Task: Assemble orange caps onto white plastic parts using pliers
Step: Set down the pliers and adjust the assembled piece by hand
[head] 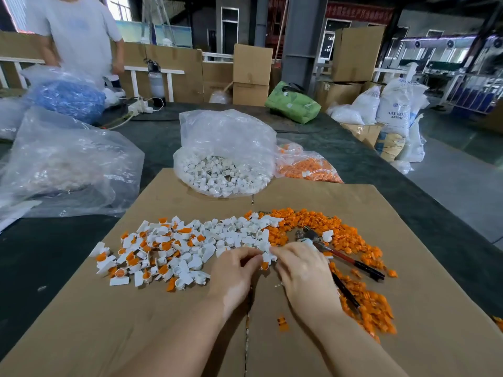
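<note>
My left hand (236, 270) and my right hand (302, 268) meet at the middle of the cardboard sheet (168, 330). Between their fingertips they pinch a white plastic part (268, 256) with an orange cap (264, 265) at its underside. The pliers (345, 258), with red and black handles, lie on the cardboard under and to the right of my right hand, and neither hand grips them. A heap of white parts, some with orange caps fitted (174, 248), spreads to the left. Loose orange caps (362, 268) arc round to the right.
A clear bag of white parts (223, 159) and a bag of orange caps (307, 165) stand behind the cardboard. More plastic bags (65, 164) lie at the left. A person in a white shirt (79, 36) stands at the far left. The table's right edge drops to the floor.
</note>
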`<state>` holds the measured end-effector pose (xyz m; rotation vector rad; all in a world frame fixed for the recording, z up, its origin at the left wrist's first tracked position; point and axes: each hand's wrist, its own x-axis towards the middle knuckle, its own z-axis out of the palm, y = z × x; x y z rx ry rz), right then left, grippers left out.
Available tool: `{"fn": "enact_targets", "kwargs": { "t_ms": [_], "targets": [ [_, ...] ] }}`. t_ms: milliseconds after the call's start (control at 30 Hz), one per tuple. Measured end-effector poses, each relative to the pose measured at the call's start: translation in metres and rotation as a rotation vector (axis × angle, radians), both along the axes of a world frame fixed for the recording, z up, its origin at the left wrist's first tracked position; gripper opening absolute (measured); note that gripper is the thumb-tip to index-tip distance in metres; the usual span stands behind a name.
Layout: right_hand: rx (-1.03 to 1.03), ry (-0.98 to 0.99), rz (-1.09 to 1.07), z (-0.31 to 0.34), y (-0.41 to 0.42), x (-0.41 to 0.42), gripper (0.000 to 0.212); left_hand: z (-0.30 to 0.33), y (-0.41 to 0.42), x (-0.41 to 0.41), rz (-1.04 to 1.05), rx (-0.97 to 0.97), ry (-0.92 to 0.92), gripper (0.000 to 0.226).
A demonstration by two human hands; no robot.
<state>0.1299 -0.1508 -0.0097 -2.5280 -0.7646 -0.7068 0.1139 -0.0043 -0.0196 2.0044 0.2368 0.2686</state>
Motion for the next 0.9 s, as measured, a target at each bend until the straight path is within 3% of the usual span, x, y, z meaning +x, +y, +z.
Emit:
{"fn": "enact_targets", "kwargs": {
  "t_ms": [133, 233, 333, 567, 900],
  "targets": [
    [0.065, 0.019, 0.094, -0.007, 0.008, -0.006, 0.011, 0.001, 0.002, -0.002, -0.035, -0.007, 0.004, 0.016],
    [0.115, 0.027, 0.084, -0.008, 0.009, -0.006, 0.012, 0.0, 0.004, -0.01, -0.088, -0.058, 0.01, 0.028],
    [0.159, 0.028, 0.079, -0.007, 0.01, -0.007, 0.015, -0.001, 0.001, -0.013, -0.152, 0.033, -0.014, 0.042],
    [0.154, 0.036, 0.11, -0.007, 0.009, -0.01, 0.011, -0.007, -0.004, -0.011, -0.091, 0.202, -0.117, 0.033],
    [0.109, 0.023, 0.088, -0.008, 0.011, -0.013, 0.018, -0.008, -0.007, -0.013, -0.079, 0.243, -0.108, 0.03]
  ]
}}
